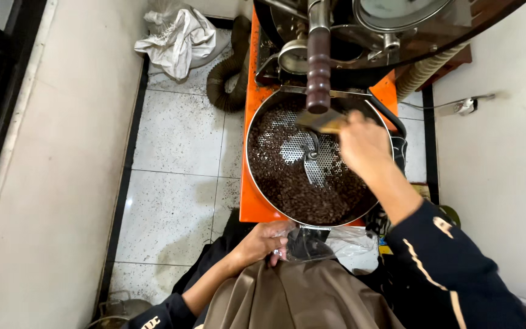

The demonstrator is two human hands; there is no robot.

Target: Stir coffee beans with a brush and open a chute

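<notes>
A round metal cooling tray (257, 176) on an orange machine holds dark roasted coffee beans (287, 183) over a perforated floor with a stirring arm at its centre. My right hand (363, 143) reaches over the tray's far right side, shut on a small brush (321, 122) that is blurred. My left hand (263, 242) is below the tray's front rim, gripping the mouth of a clear plastic bag (351, 244) under a dark outlet chute (308, 242).
A dark ribbed wooden handle (318, 67) hangs over the tray's back edge, with a dial gauge (397, 9) above. A corrugated hose (223, 79) and a crumpled white sack (178, 39) lie on the speckled tile floor (178, 183). A power cable (458, 105) runs along the right wall.
</notes>
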